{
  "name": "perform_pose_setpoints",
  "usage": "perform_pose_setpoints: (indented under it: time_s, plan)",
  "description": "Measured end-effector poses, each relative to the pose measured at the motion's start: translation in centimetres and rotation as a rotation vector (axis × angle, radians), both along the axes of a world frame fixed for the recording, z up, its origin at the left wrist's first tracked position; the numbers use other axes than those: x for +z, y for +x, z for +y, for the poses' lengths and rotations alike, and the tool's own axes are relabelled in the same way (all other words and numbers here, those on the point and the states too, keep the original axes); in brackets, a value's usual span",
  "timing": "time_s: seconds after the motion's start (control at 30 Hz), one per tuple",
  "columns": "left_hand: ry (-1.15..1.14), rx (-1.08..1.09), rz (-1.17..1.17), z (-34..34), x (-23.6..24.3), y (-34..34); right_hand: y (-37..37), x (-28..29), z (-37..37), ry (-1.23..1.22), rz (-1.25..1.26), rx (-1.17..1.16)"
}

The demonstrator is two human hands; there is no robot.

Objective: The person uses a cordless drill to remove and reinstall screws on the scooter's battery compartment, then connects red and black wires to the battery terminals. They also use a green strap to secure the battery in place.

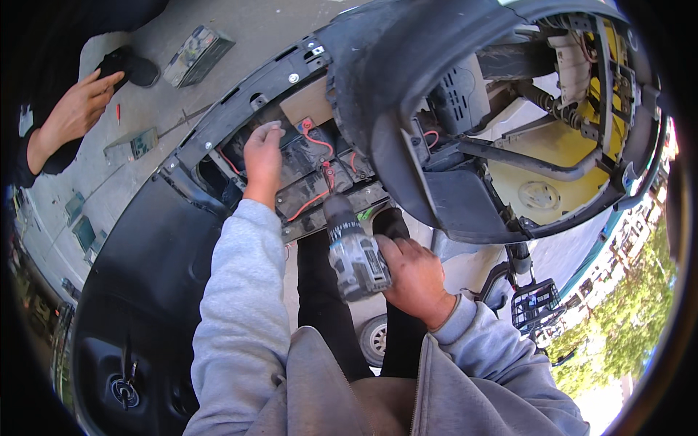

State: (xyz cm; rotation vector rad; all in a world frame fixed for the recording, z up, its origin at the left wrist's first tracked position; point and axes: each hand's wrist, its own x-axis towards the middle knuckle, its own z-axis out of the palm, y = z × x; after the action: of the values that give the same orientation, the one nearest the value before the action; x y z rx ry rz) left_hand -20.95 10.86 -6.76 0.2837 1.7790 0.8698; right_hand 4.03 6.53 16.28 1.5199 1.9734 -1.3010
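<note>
My right hand (418, 280) is wrapped round the grip of a grey cordless drill (358, 263). The drill's dark chuck points away from me, toward the near edge of the open battery compartment. Over the left part of that compartment is my left hand (263, 161), its fingers pinched together; whatever they may hold is too small to make out. Dark batteries (297, 161) lie side by side in the compartment, joined by red wires (320, 142) with red terminal caps. A brown flat piece (305, 102) rests at the batteries' far side.
The compartment belongs to a black scooter-like vehicle body (392, 65), its yellow-lined end (545, 174) open at the right. A large black panel (145, 276) is at the left. Another person's hand (83, 109) reaches in at the far left, near loose batteries (198, 57) on the ground.
</note>
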Motion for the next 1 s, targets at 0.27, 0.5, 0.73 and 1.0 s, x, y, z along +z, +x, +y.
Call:
perform_pose_setpoints:
  time_s: [0.27,0.5,0.73,1.0]
  plan:
    - [0.019,0.149,-0.108,-0.6,5.8,0.2,15.8,-0.7,-11.6,-0.503,-0.438,-0.317]
    - [0.038,0.124,-0.065,-2.5,10.8,4.9,29.0,-18.4,-22.6,-0.681,-0.357,-0.851]
    - [0.004,0.055,0.020,-2.0,12.3,6.3,32.0,-33.2,-28.4,-0.420,-0.486,-1.029]
    - [0.040,0.043,0.127,0.9,11.1,5.4,28.2,-38.0,-29.0,-0.587,-0.763,-0.591]
